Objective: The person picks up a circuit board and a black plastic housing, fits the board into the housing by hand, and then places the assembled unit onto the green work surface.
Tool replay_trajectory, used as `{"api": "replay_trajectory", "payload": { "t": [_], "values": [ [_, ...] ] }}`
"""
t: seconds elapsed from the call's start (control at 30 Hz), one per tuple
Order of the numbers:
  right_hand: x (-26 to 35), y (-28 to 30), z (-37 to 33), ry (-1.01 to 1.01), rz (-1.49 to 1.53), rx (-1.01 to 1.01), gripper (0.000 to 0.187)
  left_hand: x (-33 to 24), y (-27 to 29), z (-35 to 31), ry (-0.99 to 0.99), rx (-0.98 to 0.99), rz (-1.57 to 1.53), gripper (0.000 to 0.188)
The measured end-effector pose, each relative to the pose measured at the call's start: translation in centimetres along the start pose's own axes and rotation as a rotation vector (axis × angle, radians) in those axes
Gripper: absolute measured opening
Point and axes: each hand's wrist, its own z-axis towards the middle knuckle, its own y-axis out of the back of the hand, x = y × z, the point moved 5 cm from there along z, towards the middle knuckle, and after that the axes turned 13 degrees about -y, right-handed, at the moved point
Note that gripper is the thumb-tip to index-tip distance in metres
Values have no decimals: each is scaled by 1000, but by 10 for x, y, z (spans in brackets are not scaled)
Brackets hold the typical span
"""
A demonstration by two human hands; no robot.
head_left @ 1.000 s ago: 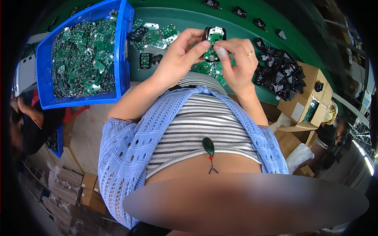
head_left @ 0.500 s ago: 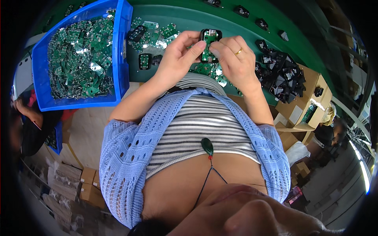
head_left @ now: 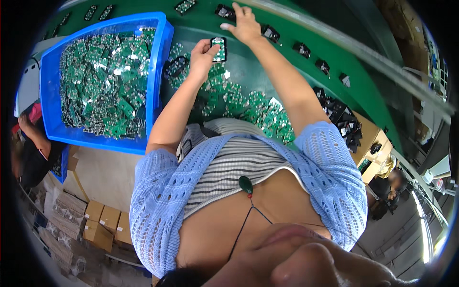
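now see many green circuit boards (head_left: 103, 81) still loose in the blue plastic bin (head_left: 165, 43); next, pinched by the left hand (head_left: 202, 58), a black plastic case (head_left: 224, 49), board (head_left: 219, 56) already inside; then, beside a black plastic part (head_left: 224, 11), the right hand (head_left: 246, 27), spread wide.

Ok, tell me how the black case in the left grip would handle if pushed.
The black case is probably stiff: its edges look straight. It is likely light, since the left grip alone holds it by one side. Its flat shape suggests sliding, not rolling.
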Motion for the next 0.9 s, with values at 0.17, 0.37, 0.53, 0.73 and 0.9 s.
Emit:
{"api": "replay_trajectory", "payload": {
  "t": [0.17, 0.37, 0.53, 0.73, 0.9],
  "values": [
    [-60, -42, 42, -36, 237, 69, 48, -8, 3, 61, -327, -77, 556, 23],
    [-53, 27, -7, -193, 524, 136, 45, 53, 4, 166, -474, 3, 679, 23],
    [-72, 87, -75, 22, 358, 71, 52, -34, -83, 91, -624, -150, 1198, 41],
    [-45, 100, -151, 249, 339, 304, 50, -13, -60, -40, 336, 744, 163, 40],
    [-48, 78, -189, 94, 523, 240, 21, 4, -32, -102, 541, 661, 62, 42]
  ]
}}
